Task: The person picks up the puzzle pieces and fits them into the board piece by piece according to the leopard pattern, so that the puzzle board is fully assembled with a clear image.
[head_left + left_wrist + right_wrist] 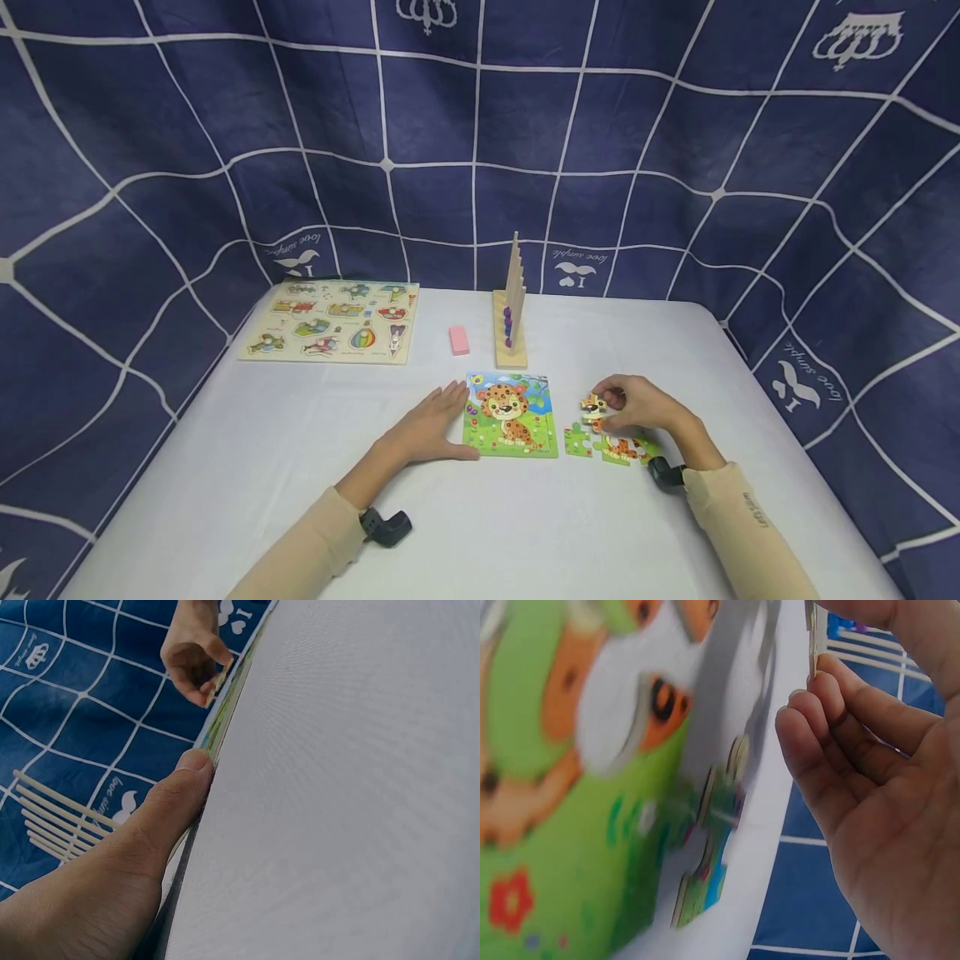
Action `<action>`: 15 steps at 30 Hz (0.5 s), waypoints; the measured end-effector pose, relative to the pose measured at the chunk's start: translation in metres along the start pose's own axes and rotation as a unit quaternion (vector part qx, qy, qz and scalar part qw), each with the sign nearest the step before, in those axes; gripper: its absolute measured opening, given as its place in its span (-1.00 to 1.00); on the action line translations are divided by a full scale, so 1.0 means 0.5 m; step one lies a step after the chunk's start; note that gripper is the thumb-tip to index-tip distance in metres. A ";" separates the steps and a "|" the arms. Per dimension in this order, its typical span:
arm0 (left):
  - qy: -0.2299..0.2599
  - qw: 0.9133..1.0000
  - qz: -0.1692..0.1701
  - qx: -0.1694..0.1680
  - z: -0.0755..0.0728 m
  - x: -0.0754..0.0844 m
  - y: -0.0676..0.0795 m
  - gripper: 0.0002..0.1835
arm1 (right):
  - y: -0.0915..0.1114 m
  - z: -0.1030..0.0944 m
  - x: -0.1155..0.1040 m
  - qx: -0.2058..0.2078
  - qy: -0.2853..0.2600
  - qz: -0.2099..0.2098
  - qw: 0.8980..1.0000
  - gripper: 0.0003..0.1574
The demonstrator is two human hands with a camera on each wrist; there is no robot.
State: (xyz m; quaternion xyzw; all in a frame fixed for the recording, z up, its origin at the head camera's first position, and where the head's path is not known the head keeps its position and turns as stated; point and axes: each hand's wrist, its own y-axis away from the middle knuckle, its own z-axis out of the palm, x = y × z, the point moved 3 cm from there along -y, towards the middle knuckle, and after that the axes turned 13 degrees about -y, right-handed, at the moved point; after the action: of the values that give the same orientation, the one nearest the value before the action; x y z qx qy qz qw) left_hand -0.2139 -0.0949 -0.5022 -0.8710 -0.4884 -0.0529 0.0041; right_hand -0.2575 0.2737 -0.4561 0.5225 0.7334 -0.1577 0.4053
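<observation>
A square puzzle board (513, 415) with a spotted leopard cub picture lies flat in the middle of the table. My left hand (435, 423) rests at the board's left side, fingers extended and thumb along the lower left corner. Right of the board, my right hand (636, 406) pinches a puzzle piece (592, 407) showing part of a face, held above the table. In the right wrist view only the thin edge of the pinched piece (813, 641) shows, between thumb and fingers. Under and beside that hand lie several loose puzzle pieces (577, 440), partly hidden by it.
A wooden stand (512, 358) with upright slats and purple beads is behind the board. Left of it lies a pink block (458, 340). A vehicle peg puzzle (330, 323) occupies the table's back left. A blue checked cloth (450, 125) hangs around the white table (225, 467).
</observation>
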 end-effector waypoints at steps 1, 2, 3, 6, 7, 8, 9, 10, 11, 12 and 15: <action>0.000 1.000 0.000 0.000 -0.001 0.000 0.000 0.30 | -0.001 0.002 -0.004 -0.001 0.002 -0.005 1.000 -0.34; -0.001 1.000 0.001 0.000 -0.002 0.000 0.001 0.30 | -0.002 0.004 -0.007 -0.001 0.002 -0.011 1.000 -0.34; -0.001 1.000 0.001 0.001 -0.003 0.000 0.001 0.30 | -0.003 0.006 -0.011 -0.001 0.001 -0.016 1.000 -0.34; -0.001 1.000 0.002 0.001 -0.005 0.000 0.002 0.30 | -0.006 0.012 -0.022 -0.004 0.005 -0.031 1.000 -0.35; -0.002 1.000 0.003 0.001 -0.005 0.000 0.002 0.30 | -0.007 0.015 -0.026 -0.004 0.005 -0.035 0.999 -0.35; -0.003 1.000 0.003 0.001 -0.005 0.000 0.002 0.30 | -0.008 0.018 -0.029 -0.003 0.004 -0.036 0.999 -0.35; -0.003 1.000 0.003 0.001 -0.005 0.000 0.002 0.30 | -0.010 0.021 -0.032 -0.001 0.003 -0.035 0.999 -0.36; -0.002 1.000 0.002 0.001 -0.005 0.000 0.002 0.30 | -0.012 0.023 -0.035 -0.001 0.004 -0.036 0.999 -0.36; -0.001 1.000 0.002 0.001 -0.005 0.000 0.002 0.30 | -0.013 0.026 -0.037 0.000 0.006 -0.037 0.999 -0.36; -0.001 1.000 0.002 0.001 -0.004 0.001 0.002 0.30 | -0.015 0.030 -0.040 0.001 0.005 -0.034 0.999 -0.36; 0.000 1.000 0.001 -0.001 -0.003 0.002 0.002 0.30 | -0.020 0.038 -0.047 0.001 0.004 -0.034 0.999 -0.36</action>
State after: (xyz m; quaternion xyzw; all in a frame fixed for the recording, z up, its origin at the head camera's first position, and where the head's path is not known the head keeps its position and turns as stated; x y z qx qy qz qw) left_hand -0.2128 -0.0948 -0.5008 -0.8714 -0.4876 -0.0530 0.0035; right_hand -0.2555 0.2423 -0.4520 0.4980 0.7522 -0.1700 0.3966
